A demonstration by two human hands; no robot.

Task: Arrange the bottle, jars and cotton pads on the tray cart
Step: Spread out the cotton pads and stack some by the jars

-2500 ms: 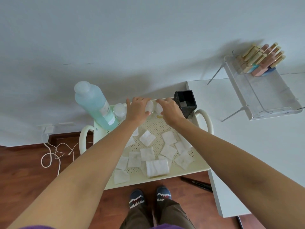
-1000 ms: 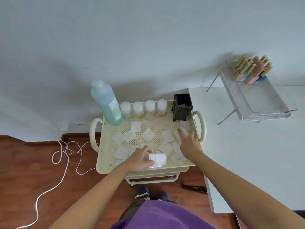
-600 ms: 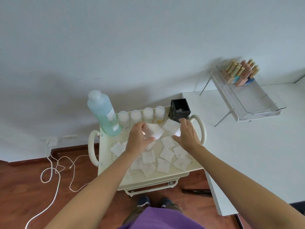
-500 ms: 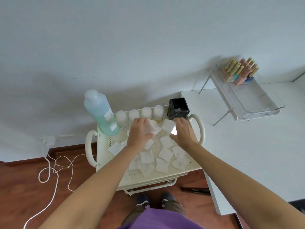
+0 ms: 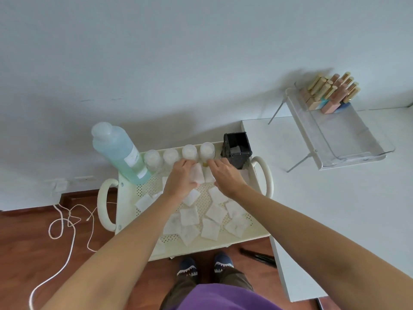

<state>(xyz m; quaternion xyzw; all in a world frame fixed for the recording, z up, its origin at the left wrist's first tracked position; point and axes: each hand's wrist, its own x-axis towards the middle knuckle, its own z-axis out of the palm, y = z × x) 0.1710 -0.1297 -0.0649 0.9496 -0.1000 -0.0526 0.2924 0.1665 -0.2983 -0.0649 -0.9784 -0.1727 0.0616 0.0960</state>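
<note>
A cream perforated tray cart stands below me. At its back left stands a tall bottle of blue liquid, then a row of several small white-lidded jars. Several square white cotton pads lie scattered over the tray. My left hand holds a small stack of cotton pads just in front of the jars. My right hand rests beside it, fingers touching a pad next to that stack; its grip is hidden.
A black open box sits at the tray's back right corner. A white table adjoins on the right, carrying a clear organiser tray with wooden-capped items. A white cable lies on the wooden floor at left.
Both hands left the front of the tray, carried cotton pads to the back, and now press them down in front of the jars. The view shifted slightly.
</note>
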